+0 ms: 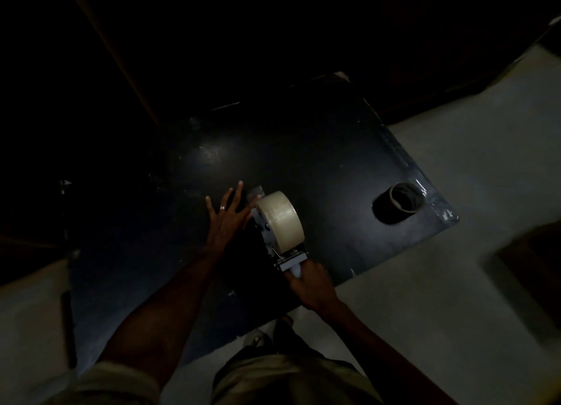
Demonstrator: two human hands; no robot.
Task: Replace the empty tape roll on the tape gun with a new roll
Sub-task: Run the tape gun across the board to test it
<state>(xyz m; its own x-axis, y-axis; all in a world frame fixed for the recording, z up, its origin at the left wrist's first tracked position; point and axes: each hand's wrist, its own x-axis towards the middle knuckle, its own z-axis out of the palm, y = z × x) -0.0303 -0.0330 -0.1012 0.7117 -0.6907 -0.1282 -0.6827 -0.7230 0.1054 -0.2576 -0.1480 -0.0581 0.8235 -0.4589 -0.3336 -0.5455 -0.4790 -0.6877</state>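
The room is dim, with a pale floor (455, 192) around a dark table (318, 149). On the table stands a tape gun (277, 231) carrying a full pale tape roll (280, 219), its handle pointing toward the near edge. The right hand (309, 280) is closed around that handle, just near of the roll. The left hand (226, 219) lies flat with fingers spread, holding nothing, just left of the gun's far end. An empty cardboard core (400, 202) lies well apart by the table's right edge. No writing is legible.
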